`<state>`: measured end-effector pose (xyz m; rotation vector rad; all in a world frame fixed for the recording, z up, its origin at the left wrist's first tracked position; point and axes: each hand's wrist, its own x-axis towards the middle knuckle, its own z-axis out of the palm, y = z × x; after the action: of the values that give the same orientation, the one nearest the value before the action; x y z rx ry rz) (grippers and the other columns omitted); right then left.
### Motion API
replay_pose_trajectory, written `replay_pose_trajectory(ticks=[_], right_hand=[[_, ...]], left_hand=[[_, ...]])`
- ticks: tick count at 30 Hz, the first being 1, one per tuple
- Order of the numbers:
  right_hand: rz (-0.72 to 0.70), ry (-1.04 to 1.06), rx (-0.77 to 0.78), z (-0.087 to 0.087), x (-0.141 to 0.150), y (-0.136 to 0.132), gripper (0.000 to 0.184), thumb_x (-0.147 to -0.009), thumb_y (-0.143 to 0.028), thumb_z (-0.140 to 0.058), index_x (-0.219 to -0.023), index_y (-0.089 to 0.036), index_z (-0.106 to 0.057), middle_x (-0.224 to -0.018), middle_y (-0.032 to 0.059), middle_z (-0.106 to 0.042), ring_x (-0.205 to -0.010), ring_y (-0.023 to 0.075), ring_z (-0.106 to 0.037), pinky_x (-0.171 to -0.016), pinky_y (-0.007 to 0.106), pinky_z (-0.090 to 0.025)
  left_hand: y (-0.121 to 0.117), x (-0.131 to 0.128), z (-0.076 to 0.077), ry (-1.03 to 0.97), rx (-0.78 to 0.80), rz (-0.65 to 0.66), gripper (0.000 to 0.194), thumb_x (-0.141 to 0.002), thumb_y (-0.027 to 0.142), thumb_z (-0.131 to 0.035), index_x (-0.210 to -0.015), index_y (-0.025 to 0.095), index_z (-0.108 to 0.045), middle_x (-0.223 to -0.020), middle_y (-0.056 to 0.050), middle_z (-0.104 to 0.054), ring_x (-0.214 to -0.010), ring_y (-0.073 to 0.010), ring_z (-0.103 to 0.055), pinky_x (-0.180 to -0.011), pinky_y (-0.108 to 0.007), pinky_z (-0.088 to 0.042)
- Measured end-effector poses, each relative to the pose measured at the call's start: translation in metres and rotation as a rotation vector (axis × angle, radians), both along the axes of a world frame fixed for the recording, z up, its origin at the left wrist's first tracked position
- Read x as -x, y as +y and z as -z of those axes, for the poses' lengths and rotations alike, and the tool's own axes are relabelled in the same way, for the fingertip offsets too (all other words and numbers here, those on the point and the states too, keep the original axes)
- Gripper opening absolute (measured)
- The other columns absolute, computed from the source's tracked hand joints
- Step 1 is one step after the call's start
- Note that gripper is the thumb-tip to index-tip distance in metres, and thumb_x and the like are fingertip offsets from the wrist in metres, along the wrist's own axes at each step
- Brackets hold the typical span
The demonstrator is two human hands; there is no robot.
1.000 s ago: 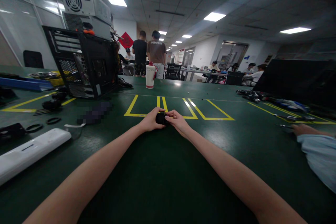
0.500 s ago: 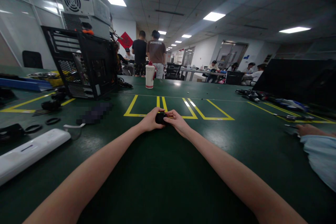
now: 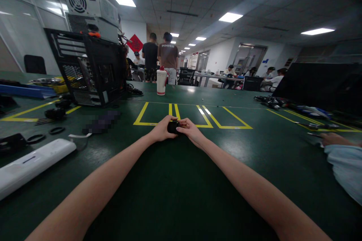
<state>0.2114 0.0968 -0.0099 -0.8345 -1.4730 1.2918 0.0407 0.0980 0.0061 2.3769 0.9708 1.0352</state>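
The small black part (image 3: 173,127) is being held between two hands, near the yellow tape frames (image 3: 172,124). The left hand (image 3: 161,129) is curling around its left side, half closed. The right hand (image 3: 190,131) is pinching its right side with closed fingertips. A white cup (image 3: 161,82) is standing farther away, and a black computer case (image 3: 96,67) is standing at far left.
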Motion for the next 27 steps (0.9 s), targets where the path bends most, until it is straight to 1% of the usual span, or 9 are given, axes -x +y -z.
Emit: replay_pose_trajectory(ticks=[4,6,9,11,15,17,21,24,27], right_hand=[[0.035,-0.027,-0.019,-0.0037,-0.0005,-0.0055,0.028,-0.061,-0.032,-0.065,-0.084,-0.022,-0.052,-0.087,0.0004,-0.056,-0.088,0.0151,-0.051,-0.082,0.035,-0.038],[0.043,-0.035,-0.018,-0.0044,-0.0003,-0.0063,0.029,-0.062,-0.032,-0.064,-0.086,-0.022,-0.053,-0.088,0.0008,-0.055,-0.088,0.0154,-0.051,-0.083,0.035,-0.037],[0.041,-0.028,0.025,-0.004,0.0002,-0.0044,0.033,-0.061,-0.03,-0.065,-0.091,-0.021,-0.053,-0.092,0.0024,-0.055,-0.091,0.0161,-0.05,-0.084,0.035,-0.037],[0.032,-0.022,0.049,-0.0031,0.0002,-0.0024,0.032,-0.061,-0.028,-0.065,-0.09,-0.02,-0.054,-0.094,0.0032,-0.055,-0.093,0.0164,-0.05,-0.085,0.036,-0.037],[-0.006,-0.017,0.027,-0.0019,-0.0013,-0.0012,0.037,-0.056,-0.024,-0.069,-0.088,-0.021,-0.051,-0.094,0.0016,-0.054,-0.092,0.0165,-0.05,-0.084,0.036,-0.038],[0.0,-0.023,0.011,-0.0022,-0.0019,-0.0025,0.037,-0.057,-0.026,-0.069,-0.088,-0.022,-0.051,-0.092,0.0009,-0.055,-0.091,0.016,-0.05,-0.084,0.037,-0.037],[0.029,-0.036,-0.019,-0.0027,-0.0011,-0.0047,0.029,-0.062,-0.033,-0.064,-0.086,-0.022,-0.052,-0.09,0.0008,-0.055,-0.09,0.0151,-0.05,-0.084,0.036,-0.036],[0.053,-0.029,-0.022,-0.0015,0.0003,-0.0028,0.03,-0.062,-0.033,-0.064,-0.087,-0.022,-0.052,-0.089,0.0007,-0.055,-0.089,0.015,-0.05,-0.084,0.035,-0.036],[0.037,-0.014,0.024,0.0004,0.0004,0.0007,0.032,-0.061,-0.03,-0.065,-0.089,-0.021,-0.053,-0.091,0.0021,-0.055,-0.091,0.0161,-0.05,-0.085,0.036,-0.035]], left_hand=[[-0.001,0.0007,-0.0014,0.014,-0.011,-0.007,0.059,-0.057,0.024,-0.068,-0.109,0.021,-0.041,-0.107,-0.005,-0.048,-0.098,-0.0227,-0.049,-0.085,-0.038,-0.039],[-0.0004,0.0008,-0.001,0.011,-0.014,-0.004,0.059,-0.057,0.024,-0.068,-0.109,0.021,-0.04,-0.107,-0.005,-0.048,-0.098,-0.0224,-0.049,-0.085,-0.037,-0.039],[0.0007,0.0007,0.0,0.0,-0.015,0.001,0.059,-0.056,0.024,-0.068,-0.109,0.021,-0.041,-0.107,-0.005,-0.048,-0.098,-0.0222,-0.049,-0.084,-0.037,-0.039],[0.0008,0.0005,0.0004,-0.006,-0.017,0.003,0.059,-0.056,0.023,-0.068,-0.108,0.02,-0.041,-0.106,-0.005,-0.048,-0.097,-0.0221,-0.049,-0.084,-0.037,-0.04],[-0.0008,0.0006,-0.0004,-0.006,-0.015,0.004,0.059,-0.056,0.023,-0.068,-0.108,0.02,-0.041,-0.105,-0.005,-0.049,-0.097,-0.0222,-0.049,-0.083,-0.037,-0.04],[-0.0016,0.0008,-0.001,0.0,-0.01,0.002,0.059,-0.056,0.024,-0.068,-0.109,0.02,-0.041,-0.106,-0.005,-0.049,-0.098,-0.0225,-0.049,-0.083,-0.037,-0.04],[-0.0008,0.0009,-0.0009,0.011,-0.011,-0.001,0.06,-0.057,0.026,-0.068,-0.11,0.02,-0.04,-0.107,-0.005,-0.048,-0.098,-0.0226,-0.049,-0.083,-0.037,-0.04],[0.0013,0.0008,0.0006,0.005,-0.035,0.0,0.06,-0.056,0.025,-0.068,-0.109,0.02,-0.04,-0.106,-0.005,-0.048,-0.098,-0.0223,-0.049,-0.085,-0.037,-0.039],[0.0024,0.001,0.0017,0.002,-0.041,0.004,0.059,-0.056,0.024,-0.068,-0.108,0.02,-0.041,-0.106,-0.005,-0.048,-0.098,-0.0222,-0.049,-0.085,-0.036,-0.039]])
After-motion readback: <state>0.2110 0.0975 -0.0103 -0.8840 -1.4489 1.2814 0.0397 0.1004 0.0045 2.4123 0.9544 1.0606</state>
